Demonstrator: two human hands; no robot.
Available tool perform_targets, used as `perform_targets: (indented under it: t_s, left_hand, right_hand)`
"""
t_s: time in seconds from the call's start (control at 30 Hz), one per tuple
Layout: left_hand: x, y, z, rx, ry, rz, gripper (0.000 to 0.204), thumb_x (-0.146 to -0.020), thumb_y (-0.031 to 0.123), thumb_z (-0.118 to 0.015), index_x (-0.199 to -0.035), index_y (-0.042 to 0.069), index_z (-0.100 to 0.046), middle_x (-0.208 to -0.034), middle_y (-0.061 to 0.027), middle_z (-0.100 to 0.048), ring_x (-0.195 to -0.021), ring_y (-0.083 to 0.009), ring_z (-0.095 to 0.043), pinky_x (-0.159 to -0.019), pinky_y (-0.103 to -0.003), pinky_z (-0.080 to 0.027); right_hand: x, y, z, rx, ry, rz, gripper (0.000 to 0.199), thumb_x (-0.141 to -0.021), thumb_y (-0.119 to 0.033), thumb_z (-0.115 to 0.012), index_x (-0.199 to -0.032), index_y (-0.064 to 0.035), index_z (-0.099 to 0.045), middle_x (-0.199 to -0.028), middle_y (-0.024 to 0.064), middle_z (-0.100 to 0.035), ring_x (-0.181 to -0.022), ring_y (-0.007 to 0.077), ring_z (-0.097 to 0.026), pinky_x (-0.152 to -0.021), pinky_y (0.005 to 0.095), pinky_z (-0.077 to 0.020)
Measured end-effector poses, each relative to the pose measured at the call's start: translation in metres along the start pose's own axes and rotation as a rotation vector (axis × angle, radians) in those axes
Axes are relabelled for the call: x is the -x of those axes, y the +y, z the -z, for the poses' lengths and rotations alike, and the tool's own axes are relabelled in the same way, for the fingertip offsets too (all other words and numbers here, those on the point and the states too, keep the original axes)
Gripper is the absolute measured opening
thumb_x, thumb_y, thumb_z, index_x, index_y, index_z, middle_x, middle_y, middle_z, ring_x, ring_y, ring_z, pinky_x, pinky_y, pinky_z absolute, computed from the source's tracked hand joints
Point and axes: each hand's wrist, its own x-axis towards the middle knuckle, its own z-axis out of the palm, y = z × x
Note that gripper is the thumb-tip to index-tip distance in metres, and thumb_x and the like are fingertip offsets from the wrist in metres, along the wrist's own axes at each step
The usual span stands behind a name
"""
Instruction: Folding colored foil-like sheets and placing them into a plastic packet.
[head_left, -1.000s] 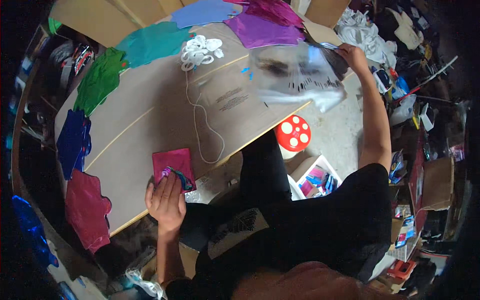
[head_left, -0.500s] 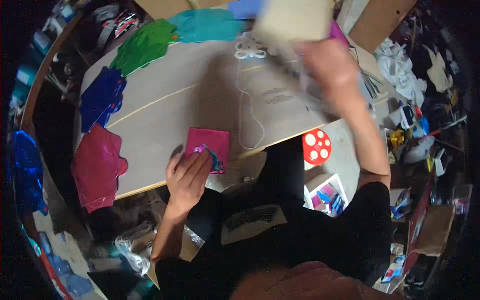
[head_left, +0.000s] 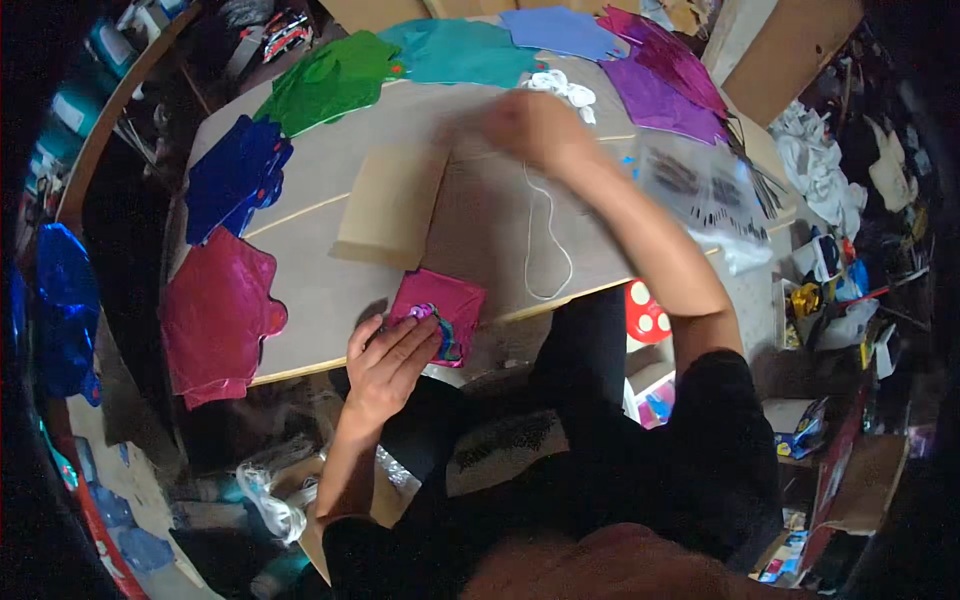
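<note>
My left hand lies with its fingers flat on a folded magenta foil piece with a purple and teal print, at the table's near edge. Just beyond it is a beige rectangular card or envelope, flat on the table. My right hand is over the table, right of the card's far corner. Motion smears its fingers, so whether they touch the card cannot be told. Behind that hand sits a bundle of white cord, and one loose strand trails toward the near edge.
Shiny foil pieces rim the table: crimson, dark blue, green, teal, light blue and purple. Clear bags of small dark parts lie at the right. Below the edge is a red, white-spotted round thing.
My right hand has swept left across the table from the far right. The beige card it carried now lies on the table beyond the magenta piece. My left hand stays on that piece.
</note>
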Motion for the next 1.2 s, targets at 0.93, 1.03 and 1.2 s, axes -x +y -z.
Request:
perform_targets:
  t_s: [0.93,1.03,1.2]
  left_hand:
    - [0.001,-0.006,0.003,0.256,0.185,0.143,0.018,-0.075,0.015,-0.069,-0.092,0.011,-0.075,-0.108,-0.0012,-0.073,-0.093,-0.0150,-0.064,-0.100,-0.037,-0.043]
    - [0.000,-0.001,0.008,0.348,0.282,0.243,0.014,-0.080,0.012,-0.069,-0.093,0.008,-0.074,-0.107,-0.0058,-0.073,-0.091,-0.0189,-0.065,-0.099,-0.040,-0.044]
    - [-0.014,0.016,0.025,0.942,0.696,1.039,0.019,-0.101,0.012,-0.054,-0.110,-0.001,-0.066,-0.101,-0.0034,-0.068,-0.095,-0.0059,-0.057,-0.088,-0.023,-0.044]
  right_hand:
    - [-0.003,0.050,0.034,-0.727,-0.268,-0.066,0.018,-0.091,-0.010,-0.068,-0.107,-0.0015,-0.070,-0.095,0.0029,-0.072,-0.080,0.0087,-0.064,-0.070,0.0224,-0.0511]
    - [-0.009,-0.016,-0.002,-0.255,-0.280,0.449,0.021,-0.092,-0.017,-0.069,-0.105,-0.0021,-0.070,-0.098,0.0033,-0.069,-0.087,0.0157,-0.065,-0.079,0.0274,-0.0516]
    - [-0.045,-0.036,-0.072,-0.043,-0.419,0.775,0.024,-0.091,-0.019,-0.067,-0.109,-0.0032,-0.069,-0.114,0.0099,-0.067,-0.101,0.0250,-0.064,-0.089,0.0356,-0.0500]
